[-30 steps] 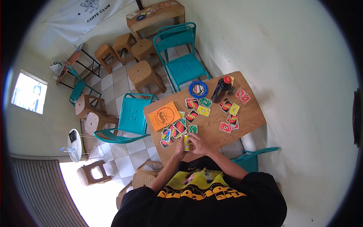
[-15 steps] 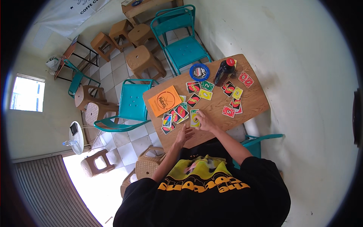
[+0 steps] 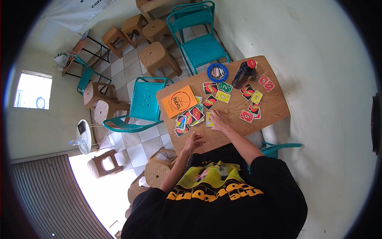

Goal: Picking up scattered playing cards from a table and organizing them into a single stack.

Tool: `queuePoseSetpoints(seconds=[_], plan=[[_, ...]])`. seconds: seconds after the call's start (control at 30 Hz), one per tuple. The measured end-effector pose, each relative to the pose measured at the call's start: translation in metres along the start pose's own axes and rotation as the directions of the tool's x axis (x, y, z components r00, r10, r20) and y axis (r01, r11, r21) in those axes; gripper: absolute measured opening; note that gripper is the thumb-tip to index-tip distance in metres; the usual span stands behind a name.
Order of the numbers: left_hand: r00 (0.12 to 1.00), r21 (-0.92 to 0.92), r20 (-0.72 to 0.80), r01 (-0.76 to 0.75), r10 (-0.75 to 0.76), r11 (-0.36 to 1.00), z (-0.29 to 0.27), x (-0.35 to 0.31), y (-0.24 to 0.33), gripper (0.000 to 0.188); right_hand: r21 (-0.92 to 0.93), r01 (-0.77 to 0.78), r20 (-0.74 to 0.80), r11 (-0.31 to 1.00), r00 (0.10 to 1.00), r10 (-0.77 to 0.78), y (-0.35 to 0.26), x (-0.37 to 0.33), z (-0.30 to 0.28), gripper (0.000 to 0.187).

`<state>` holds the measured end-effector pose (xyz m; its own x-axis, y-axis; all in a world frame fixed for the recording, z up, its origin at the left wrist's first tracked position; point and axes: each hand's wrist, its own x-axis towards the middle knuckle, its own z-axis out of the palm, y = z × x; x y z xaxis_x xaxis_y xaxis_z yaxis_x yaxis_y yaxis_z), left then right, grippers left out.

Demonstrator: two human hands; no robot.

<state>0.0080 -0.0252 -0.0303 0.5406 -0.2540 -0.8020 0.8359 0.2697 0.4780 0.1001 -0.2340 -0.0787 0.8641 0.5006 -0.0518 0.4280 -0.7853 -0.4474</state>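
Note:
My right hand (image 3: 218,121) is over the wooden table, its fingers stretched out across the right side of a yellow playing card (image 3: 209,120) and covering part of it. Whether they press on the card or just hover cannot be made out. Lower left, by the table's near edge, my left hand (image 3: 194,142) is open with fingers apart, holding nothing. Just beyond it lies an overlapping group of cards with red and black backs (image 3: 195,114). A yellow card (image 3: 223,96) and a green card (image 3: 225,87) lie face up farther back.
An orange book (image 3: 179,102) lies at the table's left. A blue ashtray (image 3: 217,73) and a dark bottle with a red cap (image 3: 244,75) stand at the back. More cards, including a red one (image 3: 246,116), lie on the right. A teal chair (image 3: 147,99) stands left of the table (image 3: 270,104).
The whole view has shifted slightly. My right hand's fingers have flattened and spread beside the yellow card. My left hand has drawn a little away from it. The other cards look unmoved.

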Motion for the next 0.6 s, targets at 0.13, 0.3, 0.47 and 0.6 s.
queuePoseSetpoints(seconds=[0.13,0.3,0.47,0.6], plan=[[1.0,0.011,0.016,-0.007,0.007,1.0,-0.006,-0.002,-0.005,0.056,-0.071,-0.001,0.051,0.997,0.999,0.005,-0.001,0.005,0.0,0.062],[1.0,-0.028,-0.017,0.023,-0.024,0.999,-0.006,-0.005,-0.008,0.053,0.194,-0.045,-0.147,0.98,0.986,0.074,0.0,-0.013,-0.012,0.049],[1.0,-0.053,0.018,0.003,-0.002,0.999,0.003,-0.003,-0.003,0.051,0.056,-0.294,-0.32,0.954,0.9,0.297,0.059,-0.052,-0.033,0.042],[0.998,-0.084,0.058,-0.016,0.021,0.996,0.013,0.002,-0.001,0.05,-0.154,-0.545,-0.247,0.824,0.829,0.502,0.108,-0.093,-0.052,0.05]])
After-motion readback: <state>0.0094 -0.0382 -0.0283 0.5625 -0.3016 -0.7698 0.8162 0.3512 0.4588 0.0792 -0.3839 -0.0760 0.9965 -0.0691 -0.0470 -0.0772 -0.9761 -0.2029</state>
